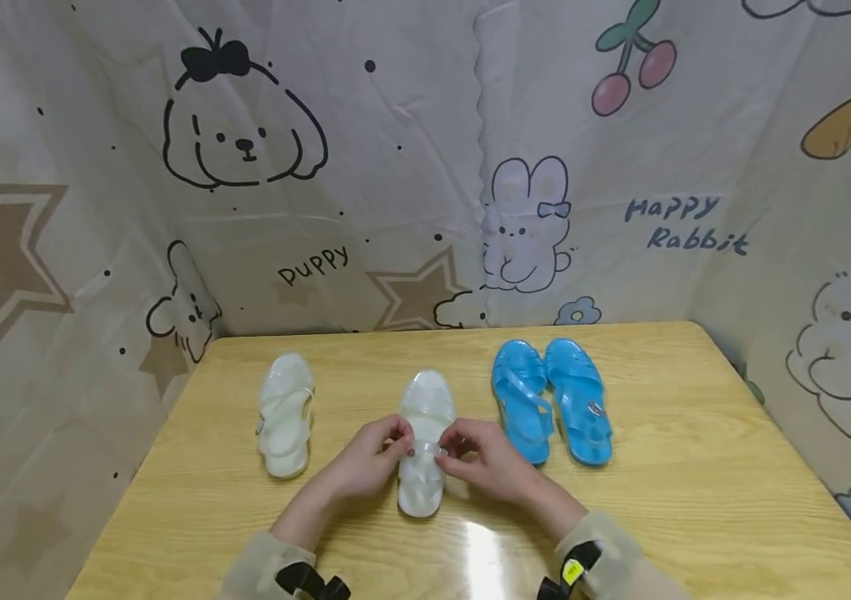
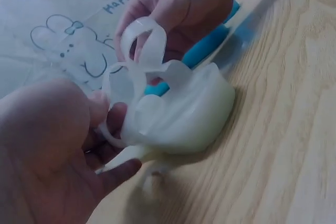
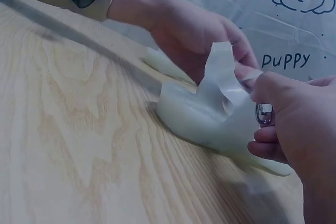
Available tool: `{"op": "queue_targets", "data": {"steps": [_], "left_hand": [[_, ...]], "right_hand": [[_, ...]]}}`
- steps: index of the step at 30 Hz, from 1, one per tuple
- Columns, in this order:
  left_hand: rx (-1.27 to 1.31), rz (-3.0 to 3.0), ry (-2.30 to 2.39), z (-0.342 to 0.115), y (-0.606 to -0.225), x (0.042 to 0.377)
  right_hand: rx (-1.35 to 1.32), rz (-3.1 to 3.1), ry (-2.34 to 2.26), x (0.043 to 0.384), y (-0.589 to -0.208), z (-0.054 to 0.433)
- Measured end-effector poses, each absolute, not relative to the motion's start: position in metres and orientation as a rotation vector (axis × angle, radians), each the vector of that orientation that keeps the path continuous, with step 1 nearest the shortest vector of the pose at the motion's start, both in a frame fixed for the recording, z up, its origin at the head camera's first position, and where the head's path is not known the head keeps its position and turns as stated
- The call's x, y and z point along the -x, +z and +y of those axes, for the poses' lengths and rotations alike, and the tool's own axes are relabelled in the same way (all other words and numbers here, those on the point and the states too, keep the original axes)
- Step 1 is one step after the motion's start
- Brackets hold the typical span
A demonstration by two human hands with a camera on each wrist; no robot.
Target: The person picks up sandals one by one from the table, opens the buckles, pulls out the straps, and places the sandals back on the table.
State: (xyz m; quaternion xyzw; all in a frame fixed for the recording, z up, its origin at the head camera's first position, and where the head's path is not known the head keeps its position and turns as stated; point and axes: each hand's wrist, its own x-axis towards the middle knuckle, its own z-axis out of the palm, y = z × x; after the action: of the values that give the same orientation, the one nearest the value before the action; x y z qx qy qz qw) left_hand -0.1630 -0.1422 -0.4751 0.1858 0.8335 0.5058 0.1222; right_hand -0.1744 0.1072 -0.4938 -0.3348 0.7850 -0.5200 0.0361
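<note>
A translucent white jelly sandal (image 1: 420, 496) lies on the table between both hands, toe pointing away. My left hand (image 1: 374, 460) pinches the left side of its strap (image 1: 425, 449) with thumb and fingers. On the opposite side, my right hand (image 1: 487, 457) pinches the other part of the strap. The right wrist view shows a small metal buckle (image 3: 264, 113) by the right fingertips. In the left wrist view the strap (image 2: 143, 40) arches up in a loop above the sandal's heel. Exactly how strap and buckle meet is hidden by the fingers.
A second white sandal (image 1: 286, 417) lies to the left. Two blue sandals (image 1: 521, 400) stand side by side on the right, close to my right hand. The wooden table (image 1: 695, 467) ends at a printed cloth (image 1: 395, 208) hanging behind and at both sides.
</note>
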Motion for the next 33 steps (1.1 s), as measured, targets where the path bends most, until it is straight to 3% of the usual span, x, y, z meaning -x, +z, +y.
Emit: {"op": "queue_targets", "data": {"steps": [11,33], "left_hand": [[-0.596,2.531,1.392,-0.138,-0.473,0.159],[-0.39,2.358,1.848,-0.155,-0.488,0.151]], "right_hand": [[1.244,2.425,-1.626,0.174,-0.495,0.101],[1.062,2.357,-1.676,0.171,-0.498,0.104]]}}
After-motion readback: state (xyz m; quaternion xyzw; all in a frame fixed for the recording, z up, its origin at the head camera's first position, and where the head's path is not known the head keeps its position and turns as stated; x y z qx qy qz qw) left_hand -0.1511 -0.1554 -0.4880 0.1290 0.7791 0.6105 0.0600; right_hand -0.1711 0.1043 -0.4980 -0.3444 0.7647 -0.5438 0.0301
